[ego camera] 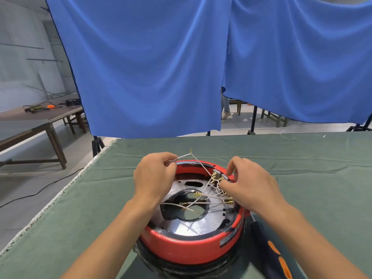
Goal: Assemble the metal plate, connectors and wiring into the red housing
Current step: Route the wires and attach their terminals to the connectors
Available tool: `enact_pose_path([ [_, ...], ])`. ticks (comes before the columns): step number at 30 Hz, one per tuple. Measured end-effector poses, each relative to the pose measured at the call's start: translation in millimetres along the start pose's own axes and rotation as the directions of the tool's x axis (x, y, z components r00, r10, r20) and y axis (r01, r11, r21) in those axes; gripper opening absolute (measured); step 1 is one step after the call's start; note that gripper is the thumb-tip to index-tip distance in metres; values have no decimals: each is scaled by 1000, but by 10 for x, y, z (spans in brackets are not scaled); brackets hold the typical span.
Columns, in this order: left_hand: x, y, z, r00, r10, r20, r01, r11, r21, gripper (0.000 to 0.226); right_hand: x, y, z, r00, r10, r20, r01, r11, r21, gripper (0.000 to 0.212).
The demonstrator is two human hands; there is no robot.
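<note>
The round red housing (187,248) sits on the green cloth near the front edge. A shiny metal plate (211,220) with a large central opening lies inside it. Several white wires (203,196) with brass terminals cross over the plate. My left hand (154,178) pinches one white wire at the housing's far left rim; that wire rises to a terminal tip (190,151). My right hand (249,186) pinches at the brass connectors (218,177) on the far right rim.
A screwdriver with a dark and orange handle (269,252) lies on the green cloth (302,178) right of the housing. Blue curtains (161,67) hang behind the table. A brown table (40,115) with cables stands far left; a person's legs (225,105) show behind the curtain.
</note>
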State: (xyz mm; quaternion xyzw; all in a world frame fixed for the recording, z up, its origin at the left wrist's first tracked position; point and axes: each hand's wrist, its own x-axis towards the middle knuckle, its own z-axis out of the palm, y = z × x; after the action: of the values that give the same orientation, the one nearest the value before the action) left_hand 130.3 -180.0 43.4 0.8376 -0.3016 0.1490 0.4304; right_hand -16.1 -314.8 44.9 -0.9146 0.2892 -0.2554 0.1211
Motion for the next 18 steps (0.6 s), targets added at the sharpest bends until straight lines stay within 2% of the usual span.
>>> enact_pose_path([
  [3, -27, -13, 8, 992, 103, -67, -105, 994, -32, 16, -19, -53, 41, 995, -74, -63, 78, 995, 60, 11],
  [5, -35, -17, 11, 995, 97, -22, -99, 990, -97, 12, -32, -90, 81, 989, -115, -97, 123, 989, 81, 9],
  [7, -12, -22, 0, 997, 39, 62, -23, 968, -250, 10, -46, -136, 132, 983, -149, -108, 160, 982, 97, 7],
  [9, 23, -35, -44, 983, -82, 164, 148, 885, -441, 11, -53, -178, 184, 980, -183, -74, 190, 976, 110, 7],
  [12, 63, -63, -142, 915, -190, 355, 366, 760, -537, 15, -50, -176, 219, 980, -196, -28, 198, 973, 120, 8],
  [15, 88, -86, -251, 864, -148, 482, 426, 727, -539, 17, -48, -135, 218, 985, -173, 2, 171, 975, 141, 10],
  [18, 72, -99, -273, 880, -122, 459, 412, 679, -608, 13, -43, -146, 227, 983, -182, 33, 177, 978, 113, 8],
])
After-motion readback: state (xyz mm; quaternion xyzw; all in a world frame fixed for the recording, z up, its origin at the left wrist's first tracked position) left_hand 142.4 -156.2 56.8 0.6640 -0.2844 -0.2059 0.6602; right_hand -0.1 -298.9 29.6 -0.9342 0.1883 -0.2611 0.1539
